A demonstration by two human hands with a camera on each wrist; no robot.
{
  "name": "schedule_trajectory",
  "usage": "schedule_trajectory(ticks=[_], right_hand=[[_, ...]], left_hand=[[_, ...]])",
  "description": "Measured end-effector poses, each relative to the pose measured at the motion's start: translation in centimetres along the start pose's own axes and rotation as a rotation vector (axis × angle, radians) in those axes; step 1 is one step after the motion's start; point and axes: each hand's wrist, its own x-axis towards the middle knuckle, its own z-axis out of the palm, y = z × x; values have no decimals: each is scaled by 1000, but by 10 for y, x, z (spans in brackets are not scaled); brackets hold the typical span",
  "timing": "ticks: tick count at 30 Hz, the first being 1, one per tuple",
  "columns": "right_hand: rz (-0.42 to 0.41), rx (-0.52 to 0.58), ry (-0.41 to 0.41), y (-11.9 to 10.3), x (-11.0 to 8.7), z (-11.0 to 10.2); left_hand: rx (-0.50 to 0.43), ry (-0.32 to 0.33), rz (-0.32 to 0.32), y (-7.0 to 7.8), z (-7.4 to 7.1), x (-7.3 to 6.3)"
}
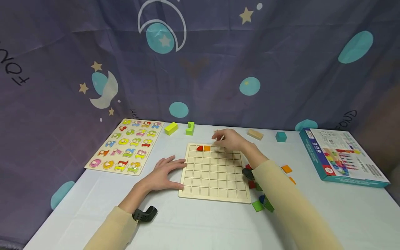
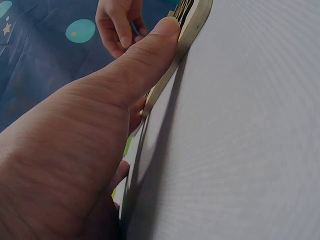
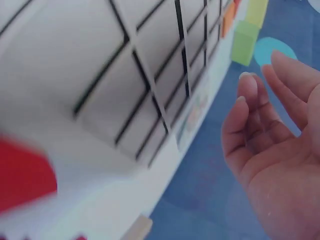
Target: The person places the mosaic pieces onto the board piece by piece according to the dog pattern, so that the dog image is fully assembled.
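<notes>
Right grip (image 1: 232,139) looks released to me: fingers loosely bent above the far edge of the gridded wooden board (image 1: 214,174), and the right wrist view shows no piece between the fingertips. Left grip (image 1: 160,176) is relaxed and spread, touching the board's left edge, so I'd guess it's steadying things. The board's in the middle of the counter (image 1: 193,225), with a red curved piece (image 1: 200,148) and an orange square (image 1: 207,148) side by side in its far row, toward the left. My read: early in laying tiles, since most of the visible grid is bare. Next move probably calls for pinching one of the loose tiles (image 1: 257,206) on the right and squaring it to a cell. The right sleeve (image 1: 290,205) may hide some of them.
</notes>
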Motion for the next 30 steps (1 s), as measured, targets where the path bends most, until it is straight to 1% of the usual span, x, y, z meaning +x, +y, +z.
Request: schedule_trajectory(ticks=[2,6,11,15,19,23,30], right_hand=[[-15,22,8,2,-7,-8],[-2,41,23,10,-22,-21],[48,-6,73,23,-41,-34],[97,-33,115,34,-57,-41],[113,-45,140,45,-70,-45],[122,-57,145,56,-80,-48],[205,-76,125,72,-95,-51]], left_hand=[[-4,-2,4,1,0,0],[2,-4,-2,1,0,1],[14,1,0,1,0,0],[5,5,11,2,-1,-1],[3,7,3,2,-1,-1],[5,9,5,2,-1,-1],[-2,8,14,2,-1,-1]])
